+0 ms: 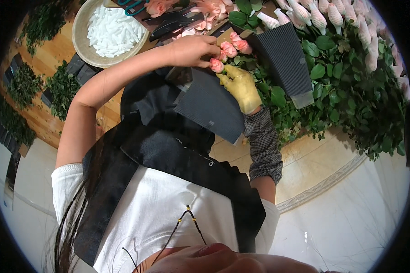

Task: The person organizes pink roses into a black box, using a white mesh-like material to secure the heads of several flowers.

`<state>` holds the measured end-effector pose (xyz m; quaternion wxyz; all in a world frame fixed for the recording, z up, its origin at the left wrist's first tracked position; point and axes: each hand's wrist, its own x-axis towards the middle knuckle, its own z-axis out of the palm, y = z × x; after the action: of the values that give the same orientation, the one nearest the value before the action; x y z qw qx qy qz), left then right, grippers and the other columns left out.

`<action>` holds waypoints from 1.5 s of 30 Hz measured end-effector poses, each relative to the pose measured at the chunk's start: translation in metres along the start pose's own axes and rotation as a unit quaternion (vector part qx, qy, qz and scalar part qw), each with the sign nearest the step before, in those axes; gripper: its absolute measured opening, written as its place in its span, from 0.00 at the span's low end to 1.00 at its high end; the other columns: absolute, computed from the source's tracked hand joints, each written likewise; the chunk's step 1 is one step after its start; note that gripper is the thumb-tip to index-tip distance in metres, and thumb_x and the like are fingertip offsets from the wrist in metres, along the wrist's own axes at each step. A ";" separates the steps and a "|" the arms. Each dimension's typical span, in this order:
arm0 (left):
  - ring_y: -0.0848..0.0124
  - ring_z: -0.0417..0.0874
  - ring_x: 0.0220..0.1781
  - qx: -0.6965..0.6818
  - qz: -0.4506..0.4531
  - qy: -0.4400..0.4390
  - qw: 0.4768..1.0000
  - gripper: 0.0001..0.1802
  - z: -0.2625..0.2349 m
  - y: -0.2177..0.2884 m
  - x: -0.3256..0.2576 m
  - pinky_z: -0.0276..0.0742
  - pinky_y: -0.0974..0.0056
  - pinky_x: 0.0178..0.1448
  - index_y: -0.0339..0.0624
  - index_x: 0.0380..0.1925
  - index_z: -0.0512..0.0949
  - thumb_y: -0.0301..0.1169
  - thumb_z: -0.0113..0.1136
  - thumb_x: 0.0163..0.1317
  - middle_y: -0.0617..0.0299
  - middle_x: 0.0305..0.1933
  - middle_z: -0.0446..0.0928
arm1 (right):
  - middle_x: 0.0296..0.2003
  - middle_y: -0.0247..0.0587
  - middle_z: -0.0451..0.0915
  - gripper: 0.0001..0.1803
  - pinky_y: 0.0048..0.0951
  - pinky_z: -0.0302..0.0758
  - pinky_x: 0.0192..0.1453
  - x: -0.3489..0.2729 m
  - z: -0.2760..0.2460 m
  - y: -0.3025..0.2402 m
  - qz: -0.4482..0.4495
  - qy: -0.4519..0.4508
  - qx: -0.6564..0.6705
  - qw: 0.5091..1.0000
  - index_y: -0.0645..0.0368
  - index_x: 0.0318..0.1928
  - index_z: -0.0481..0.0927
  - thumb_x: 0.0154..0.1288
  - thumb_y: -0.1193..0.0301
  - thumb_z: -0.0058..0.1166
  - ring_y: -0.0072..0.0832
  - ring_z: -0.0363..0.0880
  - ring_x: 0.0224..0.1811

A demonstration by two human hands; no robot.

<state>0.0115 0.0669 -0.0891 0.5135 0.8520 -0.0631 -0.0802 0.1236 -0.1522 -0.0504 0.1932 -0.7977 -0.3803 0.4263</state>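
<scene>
Several pink roses (229, 49) are bunched between my two hands near the top middle of the head view. My bare left hand (193, 51) comes in from the left, its fingers bent and closed at the petals of the nearest rose (217, 65). Just below that bloom is my right hand (242, 89) in a yellow glove, its fingers curled in at the flower's base; the stem there is mostly hidden. A dark grey ribbed wrapping sleeve (212, 107) lies under my hands, against my black apron (168, 145).
A second ribbed sleeve (284, 61) rests on leafy stems (332, 91) at right. Net-covered rose buds (337, 18) line the far right. Beyond my left arm stand a bowl (79, 34) of small white pieces, black-handled pruning shears (173, 25) and loose pink petals (209, 13).
</scene>
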 end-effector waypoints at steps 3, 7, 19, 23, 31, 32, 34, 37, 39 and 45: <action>0.54 0.81 0.48 0.010 -0.008 0.005 1.000 0.17 0.002 0.001 0.001 0.77 0.53 0.50 0.46 0.46 0.81 0.35 0.70 0.56 0.58 0.44 0.75 | 0.25 0.47 0.78 0.11 0.42 0.74 0.33 0.002 -0.002 -0.002 -0.006 0.001 -0.002 1.000 0.59 0.34 0.79 0.63 0.65 0.63 0.43 0.79 0.26; 0.56 0.80 0.45 -0.030 0.061 0.066 0.996 0.15 0.006 -0.002 0.002 0.77 0.54 0.49 0.47 0.43 0.82 0.33 0.72 0.56 0.59 0.43 0.75 | 0.25 0.45 0.79 0.10 0.37 0.75 0.33 0.002 -0.008 -0.006 0.048 -0.045 0.035 0.997 0.60 0.36 0.79 0.65 0.66 0.62 0.38 0.80 0.27; 0.63 0.78 0.43 -0.021 0.138 0.060 0.988 0.08 0.004 -0.003 0.006 0.74 0.58 0.45 0.55 0.37 0.89 0.37 0.71 0.56 0.65 0.38 0.73 | 0.28 0.41 0.81 0.08 0.33 0.76 0.35 0.002 -0.015 -0.008 0.071 -0.083 0.067 0.992 0.61 0.40 0.79 0.67 0.68 0.57 0.31 0.80 0.28; 0.63 0.77 0.44 -0.005 0.133 0.088 0.987 0.09 0.004 -0.001 0.006 0.73 0.58 0.46 0.56 0.37 0.89 0.39 0.71 0.56 0.65 0.38 0.73 | 0.30 0.40 0.82 0.12 0.30 0.76 0.37 0.004 -0.019 -0.014 0.093 -0.103 0.072 0.988 0.61 0.48 0.81 0.71 0.66 0.58 0.26 0.81 0.31; 0.64 0.77 0.46 0.019 0.075 0.094 0.993 0.11 0.012 -0.003 0.009 0.75 0.58 0.47 0.53 0.33 0.87 0.43 0.72 0.54 0.64 0.38 0.72 | 0.30 0.40 0.82 0.09 0.30 0.77 0.36 0.005 -0.018 -0.021 0.089 -0.095 0.052 0.990 0.61 0.42 0.81 0.68 0.68 0.59 0.27 0.81 0.30; 0.63 0.77 0.46 0.012 0.072 0.088 0.993 0.11 0.014 -0.005 0.010 0.75 0.58 0.48 0.52 0.32 0.87 0.43 0.72 0.54 0.64 0.38 0.72 | 0.29 0.41 0.82 0.07 0.30 0.77 0.35 0.005 -0.017 -0.020 0.079 -0.088 0.038 0.992 0.61 0.40 0.81 0.67 0.70 0.59 0.28 0.81 0.29; 0.64 0.77 0.46 0.001 0.084 0.085 0.993 0.11 0.015 -0.008 0.011 0.76 0.58 0.47 0.52 0.31 0.87 0.43 0.73 0.53 0.65 0.38 0.72 | 0.29 0.41 0.82 0.07 0.30 0.77 0.35 0.005 -0.016 -0.019 0.082 -0.085 0.047 0.992 0.62 0.39 0.81 0.66 0.71 0.59 0.28 0.81 0.29; 0.64 0.77 0.45 -0.010 0.110 0.079 0.991 0.09 0.015 -0.009 0.011 0.76 0.58 0.45 0.51 0.29 0.87 0.41 0.73 0.53 0.66 0.38 0.72 | 0.28 0.41 0.81 0.07 0.30 0.76 0.35 0.003 -0.014 -0.016 0.083 -0.074 0.078 0.991 0.63 0.38 0.80 0.66 0.71 0.59 0.29 0.81 0.29; 0.65 0.77 0.45 -0.011 0.122 0.077 0.989 0.08 0.014 -0.009 0.010 0.77 0.58 0.44 0.51 0.28 0.87 0.40 0.73 0.52 0.66 0.38 0.72 | 0.28 0.41 0.81 0.07 0.31 0.76 0.35 0.002 -0.012 -0.011 0.079 -0.067 0.100 0.990 0.63 0.37 0.79 0.65 0.72 0.59 0.29 0.80 0.29; 0.65 0.77 0.45 0.009 0.154 0.056 0.986 0.05 0.002 -0.008 -0.002 0.77 0.60 0.42 0.51 0.26 0.85 0.36 0.72 0.52 0.66 0.38 0.72 | 0.26 0.42 0.79 0.07 0.32 0.74 0.34 0.001 -0.012 -0.012 0.077 -0.059 0.115 0.989 0.64 0.36 0.78 0.64 0.72 0.60 0.29 0.78 0.26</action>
<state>0.0092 0.0697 -0.0972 0.5143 0.8401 -0.1656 0.0479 0.1284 -0.1440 -0.0366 0.2274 -0.7703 -0.2775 0.5273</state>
